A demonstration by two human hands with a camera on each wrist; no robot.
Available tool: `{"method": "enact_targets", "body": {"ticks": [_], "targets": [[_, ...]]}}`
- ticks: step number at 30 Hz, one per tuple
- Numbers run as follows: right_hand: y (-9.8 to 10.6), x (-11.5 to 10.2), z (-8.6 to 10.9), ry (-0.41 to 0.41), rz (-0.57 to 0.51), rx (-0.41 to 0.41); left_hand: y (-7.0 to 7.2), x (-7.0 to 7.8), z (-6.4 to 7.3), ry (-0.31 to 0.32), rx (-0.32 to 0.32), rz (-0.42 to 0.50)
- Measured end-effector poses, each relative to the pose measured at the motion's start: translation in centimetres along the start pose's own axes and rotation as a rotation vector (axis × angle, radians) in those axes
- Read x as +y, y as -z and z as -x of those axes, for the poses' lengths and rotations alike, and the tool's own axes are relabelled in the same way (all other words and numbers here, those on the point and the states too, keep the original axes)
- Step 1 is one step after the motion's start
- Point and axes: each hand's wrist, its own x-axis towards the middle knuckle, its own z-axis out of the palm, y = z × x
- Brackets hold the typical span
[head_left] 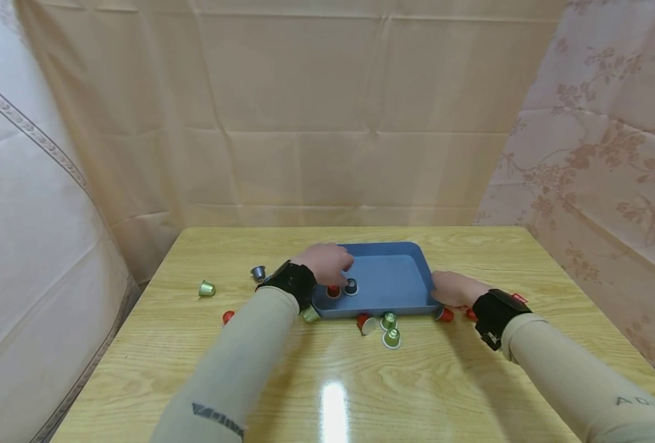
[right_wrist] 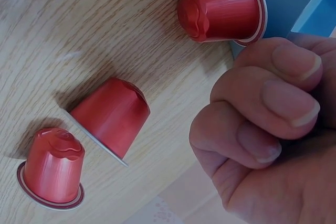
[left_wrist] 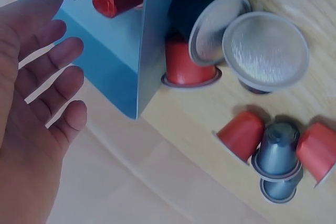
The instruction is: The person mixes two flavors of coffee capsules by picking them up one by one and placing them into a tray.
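A glossy, wood-grained table (head_left: 416, 384) carries everything. Toward its 12 o'clock side lies the tray (head_left: 391, 277), a shallow blue rectangle with rounded corners and a raised wall. The head view gives most of its outline, the wrist views only parts; the left one, though, shows an outer wall that the left arm covers in the head view. The left grip (head_left: 327, 263) hangs over the tray from 9 o'clock, released: its fingers are loosely bent and apart, the thumb tip at a dark capsule (head_left: 351, 287) inside, contact unclear. The right grip (head_left: 457, 288) sits against the tray at 3 o'clock with three fingers curled in; its thumb is hidden, so I cannot tell whether it is clenched or grasping the wall. The dark capsule stands rim-down toward the tray's 8 o'clock, just beside a red capsule (head_left: 333, 291). Outside, two green capsules (head_left: 391, 338) sit near 6 o'clock, a tipped red one with a pale lid (head_left: 367, 324) beside them, another red one (head_left: 445, 314) touching the tray at 4 o'clock, and a lone green one (head_left: 207, 288) well apart at 9 o'clock. The left wrist view adds a red and blue-grey cluster (left_wrist: 277, 142) at its own 4 o'clock.
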Motion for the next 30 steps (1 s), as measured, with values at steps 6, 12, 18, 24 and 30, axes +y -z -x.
{"method": "enact_targets", "body": {"ticks": [6,12,18,24,30], "targets": [[0.1,-0.1,0.0,0.004,0.007,-0.005,0.7,-0.6,0.9,0.012,0.004,-0.002],[0.0,-0.1,-0.1,-0.011,0.002,-0.021,1.1,-1.5,1.9,0.047,-0.006,-0.002],[-0.1,-0.1,-0.1,-0.029,-0.009,-0.023,1.0,-2.8,2.8,0.097,-0.033,0.005],[-0.1,0.1,-0.1,-0.003,0.018,-0.006,0.7,-4.0,3.6,0.112,-0.026,0.001],[-0.2,0.2,-0.2,0.016,0.036,0.014,0.1,-4.8,3.9,0.116,-0.006,0.027]]}}
